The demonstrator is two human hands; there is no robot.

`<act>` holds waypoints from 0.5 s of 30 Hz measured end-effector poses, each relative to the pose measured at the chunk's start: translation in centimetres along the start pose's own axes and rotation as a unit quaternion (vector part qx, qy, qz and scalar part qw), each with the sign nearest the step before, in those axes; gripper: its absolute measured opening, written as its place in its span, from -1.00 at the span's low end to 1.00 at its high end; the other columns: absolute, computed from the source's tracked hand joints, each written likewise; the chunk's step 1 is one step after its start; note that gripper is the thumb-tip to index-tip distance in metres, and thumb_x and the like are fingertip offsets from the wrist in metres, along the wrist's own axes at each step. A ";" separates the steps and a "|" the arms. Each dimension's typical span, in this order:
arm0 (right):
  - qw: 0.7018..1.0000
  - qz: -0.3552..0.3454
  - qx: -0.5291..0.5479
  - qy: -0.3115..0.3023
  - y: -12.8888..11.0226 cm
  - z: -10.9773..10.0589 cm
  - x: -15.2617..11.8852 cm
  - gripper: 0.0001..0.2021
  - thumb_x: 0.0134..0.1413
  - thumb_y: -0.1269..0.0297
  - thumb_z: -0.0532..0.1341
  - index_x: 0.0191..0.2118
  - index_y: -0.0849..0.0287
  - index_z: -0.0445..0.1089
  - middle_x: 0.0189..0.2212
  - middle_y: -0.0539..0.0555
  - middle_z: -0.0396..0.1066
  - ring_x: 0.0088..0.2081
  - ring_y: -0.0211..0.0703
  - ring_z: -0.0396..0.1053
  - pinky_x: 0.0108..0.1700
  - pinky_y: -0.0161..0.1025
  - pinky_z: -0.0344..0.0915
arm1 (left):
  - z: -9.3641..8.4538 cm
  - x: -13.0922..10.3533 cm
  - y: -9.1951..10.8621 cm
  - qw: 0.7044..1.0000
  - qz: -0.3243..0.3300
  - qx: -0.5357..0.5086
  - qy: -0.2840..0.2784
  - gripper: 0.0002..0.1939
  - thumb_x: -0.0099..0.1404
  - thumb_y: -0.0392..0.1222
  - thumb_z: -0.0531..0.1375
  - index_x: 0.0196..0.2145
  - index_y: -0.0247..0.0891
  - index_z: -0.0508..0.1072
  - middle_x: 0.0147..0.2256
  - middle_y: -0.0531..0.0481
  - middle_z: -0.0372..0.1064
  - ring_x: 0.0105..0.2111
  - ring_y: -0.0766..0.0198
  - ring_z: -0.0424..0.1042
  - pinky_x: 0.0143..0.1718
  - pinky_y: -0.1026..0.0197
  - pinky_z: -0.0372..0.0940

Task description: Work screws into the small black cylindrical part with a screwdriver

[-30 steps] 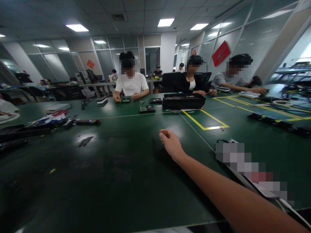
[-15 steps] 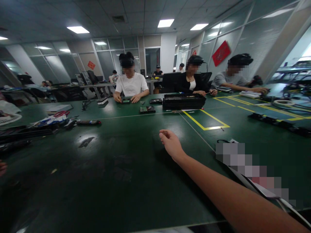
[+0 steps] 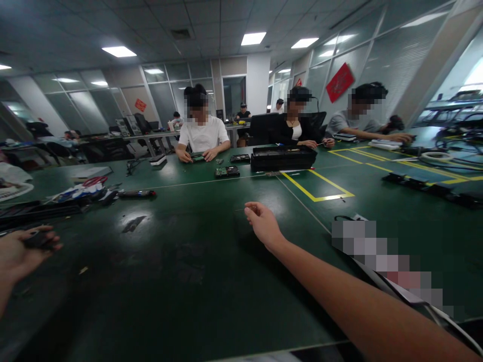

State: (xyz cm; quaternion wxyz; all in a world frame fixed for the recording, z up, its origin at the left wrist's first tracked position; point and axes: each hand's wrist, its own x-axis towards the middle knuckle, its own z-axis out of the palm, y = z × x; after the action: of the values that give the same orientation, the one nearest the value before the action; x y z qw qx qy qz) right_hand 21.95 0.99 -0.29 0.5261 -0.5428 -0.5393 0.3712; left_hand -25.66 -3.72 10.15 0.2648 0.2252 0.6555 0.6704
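Note:
My left hand (image 3: 26,251) is at the left edge, palm up, with its fingers curled around a small black object (image 3: 37,240); what that object is cannot be made out. My right hand (image 3: 264,223) is over the middle of the green table (image 3: 158,301), its fingers pinched together. A very thin, faint line (image 3: 240,210) sticks out to the left of the right fingertips; whatever is between the fingers is too small to name.
A dark pen-like tool (image 3: 136,194) lies beyond the left hand, near a cluttered pile (image 3: 85,191). Farther off are a circuit-board device (image 3: 227,172) and a long black box (image 3: 283,159). Three people sit across the table. Black parts (image 3: 430,188) lie at the right.
My left hand has come into view from the left edge with the black object. The right hand has stayed nearly in place, and the thin line at its fingertips now shows.

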 end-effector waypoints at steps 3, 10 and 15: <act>1.000 -0.004 0.000 -0.006 -0.1 0.0 0.0 -0.72 0.14 0.13 0.20 -0.09 0.13 0.47 -0.26 0.09 0.50 -0.27 -0.11 0.43 -0.21 -0.14 0.34 | 2.6 0.0 0.0 0.997 -0.045 -0.033 -0.049 -0.80 0.17 -0.48 -0.09 -0.42 -0.34 0.29 -0.51 -0.05 0.19 -0.49 0.21 0.20 -0.46 0.13 0.27; 0.993 -0.038 -0.051 -0.101 -2.3 -0.6 -1.1 -0.66 0.20 -0.01 0.17 -0.39 0.15 0.45 -0.49 0.02 0.43 -0.43 -0.19 0.36 -0.33 -0.22 0.26 | 11.8 -6.9 -0.2 0.948 -0.014 -0.013 -0.319 -0.77 0.04 -0.41 0.04 -0.31 -0.38 0.38 -0.46 -0.08 0.26 -0.45 0.20 0.29 -0.42 0.19 0.28; 0.985 -0.054 -0.080 -0.146 -3.3 -0.8 -1.8 -0.64 0.10 -0.05 0.26 -0.49 0.15 0.36 -0.53 -0.01 0.39 -0.49 -0.24 0.29 -0.40 -0.26 0.19 | 17.8 -13.0 -3.6 0.891 0.032 0.017 -0.453 -0.71 0.04 -0.24 0.18 -0.22 -0.30 0.36 -0.37 0.01 0.27 -0.38 0.25 0.30 -0.35 0.24 0.24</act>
State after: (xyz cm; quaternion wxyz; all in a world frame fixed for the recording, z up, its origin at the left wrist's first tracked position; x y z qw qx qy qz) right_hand 21.85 -1.38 2.72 0.4164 -0.4928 -0.6667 0.3731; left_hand -3.99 1.31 7.83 0.5074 0.5295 0.4681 0.4931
